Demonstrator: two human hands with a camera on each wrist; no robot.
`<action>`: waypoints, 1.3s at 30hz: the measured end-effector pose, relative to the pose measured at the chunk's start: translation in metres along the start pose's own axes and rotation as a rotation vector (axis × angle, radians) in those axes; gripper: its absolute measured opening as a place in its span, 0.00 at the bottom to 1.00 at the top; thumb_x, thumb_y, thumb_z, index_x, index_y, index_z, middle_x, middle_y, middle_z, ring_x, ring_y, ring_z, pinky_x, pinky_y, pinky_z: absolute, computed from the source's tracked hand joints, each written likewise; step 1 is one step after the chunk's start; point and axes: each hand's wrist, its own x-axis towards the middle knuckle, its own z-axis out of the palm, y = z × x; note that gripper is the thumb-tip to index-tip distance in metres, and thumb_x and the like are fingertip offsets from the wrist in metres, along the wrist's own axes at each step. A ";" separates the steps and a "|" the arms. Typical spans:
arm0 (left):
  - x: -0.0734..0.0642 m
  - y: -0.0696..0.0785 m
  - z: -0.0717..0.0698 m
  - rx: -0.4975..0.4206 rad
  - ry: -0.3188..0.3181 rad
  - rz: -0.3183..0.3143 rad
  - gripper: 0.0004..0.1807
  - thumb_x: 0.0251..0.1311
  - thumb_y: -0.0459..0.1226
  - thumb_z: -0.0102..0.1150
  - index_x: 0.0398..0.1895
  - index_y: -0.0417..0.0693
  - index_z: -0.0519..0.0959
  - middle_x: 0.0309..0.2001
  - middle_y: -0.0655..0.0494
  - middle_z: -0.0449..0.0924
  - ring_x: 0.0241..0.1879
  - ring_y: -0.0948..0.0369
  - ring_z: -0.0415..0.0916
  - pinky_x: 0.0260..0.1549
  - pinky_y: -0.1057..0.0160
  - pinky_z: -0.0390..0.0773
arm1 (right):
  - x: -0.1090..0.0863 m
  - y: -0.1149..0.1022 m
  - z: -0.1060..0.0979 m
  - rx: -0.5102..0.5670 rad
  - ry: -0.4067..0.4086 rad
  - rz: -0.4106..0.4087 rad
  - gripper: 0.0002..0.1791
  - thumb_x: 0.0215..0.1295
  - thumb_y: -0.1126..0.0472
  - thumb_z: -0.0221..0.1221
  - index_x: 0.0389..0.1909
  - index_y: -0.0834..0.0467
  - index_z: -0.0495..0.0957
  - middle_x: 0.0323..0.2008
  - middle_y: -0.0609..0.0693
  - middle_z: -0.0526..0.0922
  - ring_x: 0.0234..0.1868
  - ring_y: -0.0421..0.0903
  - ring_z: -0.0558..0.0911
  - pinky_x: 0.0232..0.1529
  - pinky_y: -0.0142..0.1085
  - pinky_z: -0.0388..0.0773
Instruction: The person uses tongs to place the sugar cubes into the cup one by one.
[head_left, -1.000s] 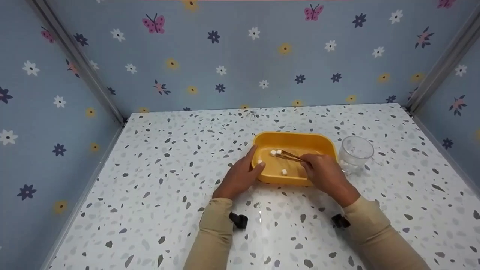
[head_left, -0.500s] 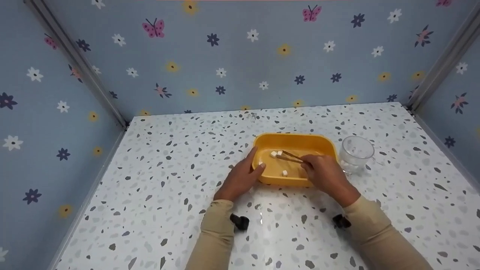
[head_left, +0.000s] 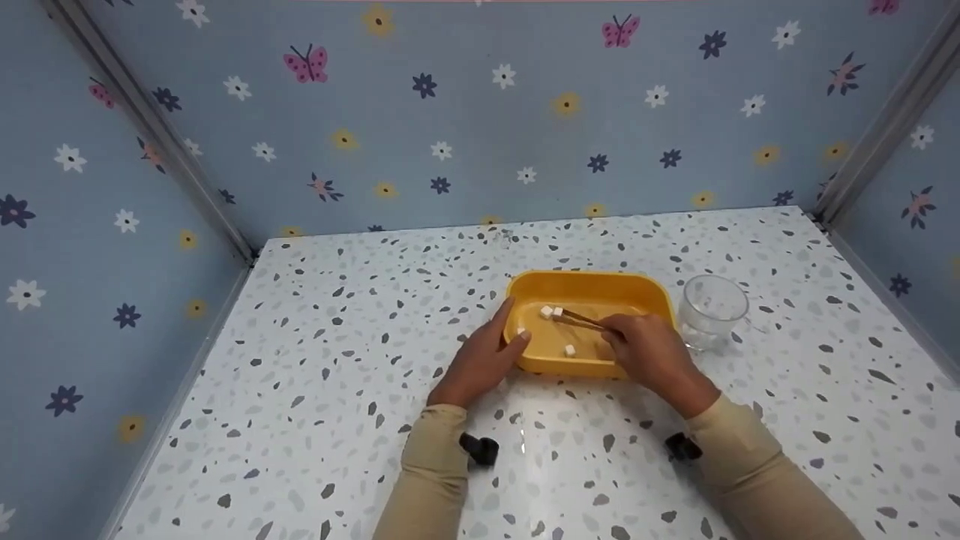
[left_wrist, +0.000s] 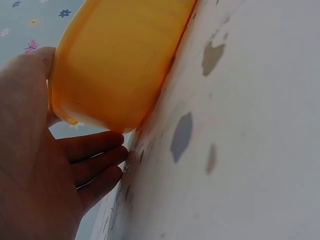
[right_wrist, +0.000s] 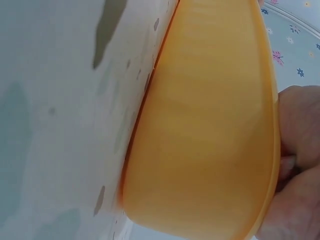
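In the head view a yellow plastic tray [head_left: 592,366] holds several small white cubes. My left hand [head_left: 480,361] grips the tray's left end, thumb over the rim and fingers along the outside wall, as the left wrist view also shows. Over the tray's right side, my right hand [head_left: 654,358] holds thin brown tweezers [head_left: 581,320]. Their tips meet at a white cube [head_left: 557,312], which sits close beside another cube [head_left: 546,312]. One cube [head_left: 570,350] lies near the front wall, and another [head_left: 521,331] is partly hidden by my left thumb. The right wrist view hides the tweezers behind the tray wall.
A clear glass cup [head_left: 712,311] stands just right of the tray, its handle pointing right. The speckled white table [head_left: 360,337] is bounded by blue flowered panels [head_left: 480,112] at the back and both sides.
The tweezers' arms were spread apart around the cube and have now come together on it. My left hand keeps its place on the tray. The head view has shifted slightly.
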 end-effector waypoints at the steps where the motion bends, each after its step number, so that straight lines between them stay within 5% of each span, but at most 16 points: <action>1: 0.000 -0.001 0.000 0.001 -0.002 0.000 0.40 0.73 0.60 0.45 0.82 0.65 0.44 0.77 0.55 0.55 0.73 0.55 0.57 0.70 0.52 0.59 | -0.001 0.000 0.001 0.001 -0.001 0.005 0.08 0.66 0.65 0.64 0.44 0.61 0.88 0.36 0.52 0.88 0.29 0.47 0.79 0.33 0.41 0.79; 39: 0.002 -0.002 -0.001 -0.019 -0.002 0.008 0.39 0.73 0.58 0.46 0.81 0.69 0.44 0.78 0.58 0.52 0.74 0.54 0.55 0.71 0.51 0.56 | -0.010 -0.007 -0.017 -0.063 0.211 -0.156 0.09 0.63 0.65 0.66 0.43 0.60 0.87 0.29 0.50 0.87 0.18 0.40 0.72 0.21 0.31 0.75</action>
